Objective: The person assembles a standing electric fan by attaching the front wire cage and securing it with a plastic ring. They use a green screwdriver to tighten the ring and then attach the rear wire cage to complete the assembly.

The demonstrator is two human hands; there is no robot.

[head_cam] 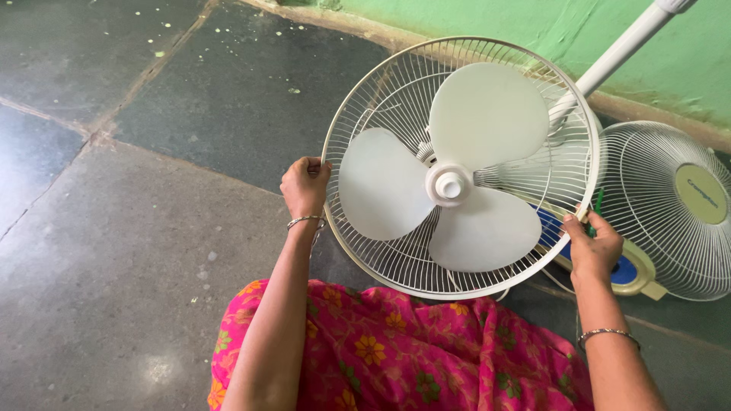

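Observation:
A white pedestal fan lies tilted over my lap, its rear wire guard facing up with the front grille off. Three white blades sit on a round hub at the middle. My left hand grips the guard's rim on the left side. My right hand holds the rim at the lower right, with a thin green object between its fingers. Both wrists wear metal bangles.
The detached front grille with a yellow centre disc lies on the floor at right, over a blue and cream fan base. The white pole runs up to the top right. The floor is dark stone slabs; a green wall stands behind. Pink floral cloth covers my lap.

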